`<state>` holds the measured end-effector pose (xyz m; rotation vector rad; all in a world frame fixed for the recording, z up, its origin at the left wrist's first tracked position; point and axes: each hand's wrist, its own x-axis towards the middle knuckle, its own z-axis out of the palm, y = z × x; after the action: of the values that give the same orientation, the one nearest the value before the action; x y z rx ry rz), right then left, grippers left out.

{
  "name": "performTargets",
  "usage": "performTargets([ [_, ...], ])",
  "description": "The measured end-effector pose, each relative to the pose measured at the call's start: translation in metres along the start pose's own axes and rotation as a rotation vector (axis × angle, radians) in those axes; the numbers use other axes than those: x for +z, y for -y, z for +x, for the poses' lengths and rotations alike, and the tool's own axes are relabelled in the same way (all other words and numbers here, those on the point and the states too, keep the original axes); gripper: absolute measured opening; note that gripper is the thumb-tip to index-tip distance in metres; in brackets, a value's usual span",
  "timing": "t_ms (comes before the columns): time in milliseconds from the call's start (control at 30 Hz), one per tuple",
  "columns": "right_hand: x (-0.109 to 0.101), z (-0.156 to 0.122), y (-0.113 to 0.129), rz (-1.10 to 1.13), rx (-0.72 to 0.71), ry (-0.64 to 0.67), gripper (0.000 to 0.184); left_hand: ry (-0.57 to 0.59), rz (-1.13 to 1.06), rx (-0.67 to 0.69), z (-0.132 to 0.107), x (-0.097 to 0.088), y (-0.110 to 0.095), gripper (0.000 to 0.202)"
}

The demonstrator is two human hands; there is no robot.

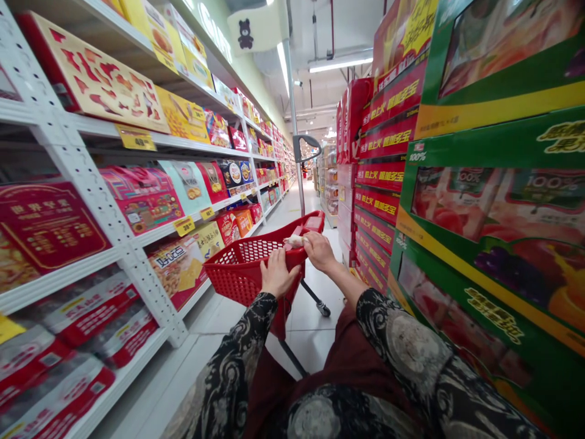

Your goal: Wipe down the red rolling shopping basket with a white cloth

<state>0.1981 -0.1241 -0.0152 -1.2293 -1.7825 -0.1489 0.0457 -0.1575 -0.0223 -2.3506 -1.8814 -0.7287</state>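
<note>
A red plastic shopping cart (235, 281) with holes in its walls stands in front of me, turned toward the shelves. My left hand (278, 275) is closed over its near rim, fingers reaching over the edge and thumb on the near side. Farther right, my right hand (319, 251) grips the rim too, its fingers partly hidden. A small pinkish-white item (295, 240) lies by the right fingertips; its kind cannot be made out. A metal pole (295, 110) rises from the cart and carries a pale flag (258, 29) with a dark bear.
White shelves (109, 238) of boxed snacks line the left side, with yellow price tags (184, 226). Stacked red drink cartons (381, 174) and large green juice boxes (493, 143) rise close on my right. A white tiled floor (223, 317) runs down the aisle between.
</note>
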Motion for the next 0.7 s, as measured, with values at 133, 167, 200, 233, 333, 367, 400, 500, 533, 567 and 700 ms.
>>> performTargets([
  [133,-0.008,0.005,-0.009,-0.013,0.046,0.022,0.025,0.027,-0.022,-0.046,-0.002,0.006,0.02,0.064],
  [167,-0.01,0.006,-0.009,-0.033,0.069,0.034,0.025,0.041,-0.029,-0.077,-0.002,0.008,0.024,0.065],
  [200,-0.012,0.008,-0.008,-0.064,0.093,0.047,0.025,0.058,-0.032,-0.099,-0.002,0.01,0.027,0.066],
  [233,-0.014,0.009,-0.005,-0.104,0.112,0.06,0.025,0.075,-0.032,-0.112,-0.001,0.011,0.028,0.068],
  [333,-0.013,0.009,0.013,-0.235,0.088,0.111,0.024,0.118,-0.022,-0.114,0.0,0.011,0.025,0.073],
  [367,-0.012,0.008,0.019,-0.267,0.054,0.132,0.024,0.13,-0.021,-0.115,0.001,0.01,0.021,0.074],
  [400,-0.01,0.006,0.025,-0.292,0.018,0.15,0.024,0.143,-0.023,-0.113,0.001,0.008,0.018,0.075],
  [500,-0.007,0.003,0.034,-0.342,-0.042,0.182,0.025,0.183,-0.046,-0.089,0.002,0.003,0.012,0.075],
  [533,-0.008,0.002,0.034,-0.356,-0.044,0.185,0.025,0.193,-0.056,-0.079,0.002,0.002,0.012,0.075],
  [567,-0.01,0.001,0.032,-0.366,-0.041,0.186,0.025,0.2,-0.065,-0.076,0.002,0.003,0.015,0.074],
  [700,-0.02,0.0,0.018,-0.38,-0.025,0.173,0.024,0.21,-0.059,-0.188,0.001,0.011,0.038,0.075],
])
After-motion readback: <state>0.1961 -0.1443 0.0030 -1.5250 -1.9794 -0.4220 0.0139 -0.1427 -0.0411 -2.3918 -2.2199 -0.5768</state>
